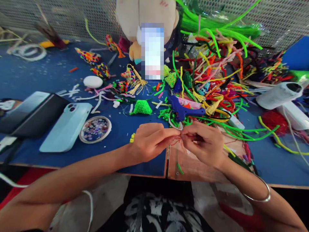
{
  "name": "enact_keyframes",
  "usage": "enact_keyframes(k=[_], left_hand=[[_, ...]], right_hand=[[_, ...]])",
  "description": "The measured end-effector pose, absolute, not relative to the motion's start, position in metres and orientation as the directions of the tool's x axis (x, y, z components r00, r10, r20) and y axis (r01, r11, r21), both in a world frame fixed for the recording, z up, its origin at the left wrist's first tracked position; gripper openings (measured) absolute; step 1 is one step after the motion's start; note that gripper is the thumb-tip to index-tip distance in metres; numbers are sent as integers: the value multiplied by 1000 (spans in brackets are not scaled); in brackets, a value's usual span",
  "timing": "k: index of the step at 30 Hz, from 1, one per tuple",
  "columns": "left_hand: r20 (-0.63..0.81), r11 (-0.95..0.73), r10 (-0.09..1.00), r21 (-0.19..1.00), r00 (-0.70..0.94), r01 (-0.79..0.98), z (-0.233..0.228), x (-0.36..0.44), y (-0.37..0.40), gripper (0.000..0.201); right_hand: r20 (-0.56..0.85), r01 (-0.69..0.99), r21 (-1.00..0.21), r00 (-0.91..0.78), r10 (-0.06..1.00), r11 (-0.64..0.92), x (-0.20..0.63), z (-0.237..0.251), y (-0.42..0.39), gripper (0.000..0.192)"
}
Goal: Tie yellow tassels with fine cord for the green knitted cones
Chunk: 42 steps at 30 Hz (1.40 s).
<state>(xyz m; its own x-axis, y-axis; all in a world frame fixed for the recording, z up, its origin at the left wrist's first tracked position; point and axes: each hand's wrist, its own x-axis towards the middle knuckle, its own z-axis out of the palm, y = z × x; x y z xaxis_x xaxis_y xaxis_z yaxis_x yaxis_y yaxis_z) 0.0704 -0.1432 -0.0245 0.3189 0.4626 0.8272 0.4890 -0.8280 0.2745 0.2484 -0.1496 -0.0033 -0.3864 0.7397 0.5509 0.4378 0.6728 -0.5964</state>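
My left hand (150,141) and my right hand (204,141) meet fingertip to fingertip above the table's front middle, both closed in a pinch. A thin red thread (177,141) shows between and just below the fingers; the rest of what they hold is hidden. Right behind the fingertips lies a blue glue gun (185,111). A bright green knitted piece (142,107) rests on the blue table beyond my left hand. Something small and yellow (132,138) peeks out beside the left wrist.
Left of my hands are a light blue phone (66,127), a dark folded case (36,112) and a round tin of beads (95,129). Pipe cleaners (217,64) heap up at the back right. A plush figure (147,13) stands behind, and a white hair dryer (277,96) lies right.
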Motion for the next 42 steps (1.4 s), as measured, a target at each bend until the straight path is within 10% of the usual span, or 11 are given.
enact_keyframes(k=[42], left_hand=[[817, -877, 346, 107, 461, 468, -29, 66, -131, 8]], right_hand=[[525, 407, -618, -423, 738, 673, 249, -2, -148, 9]])
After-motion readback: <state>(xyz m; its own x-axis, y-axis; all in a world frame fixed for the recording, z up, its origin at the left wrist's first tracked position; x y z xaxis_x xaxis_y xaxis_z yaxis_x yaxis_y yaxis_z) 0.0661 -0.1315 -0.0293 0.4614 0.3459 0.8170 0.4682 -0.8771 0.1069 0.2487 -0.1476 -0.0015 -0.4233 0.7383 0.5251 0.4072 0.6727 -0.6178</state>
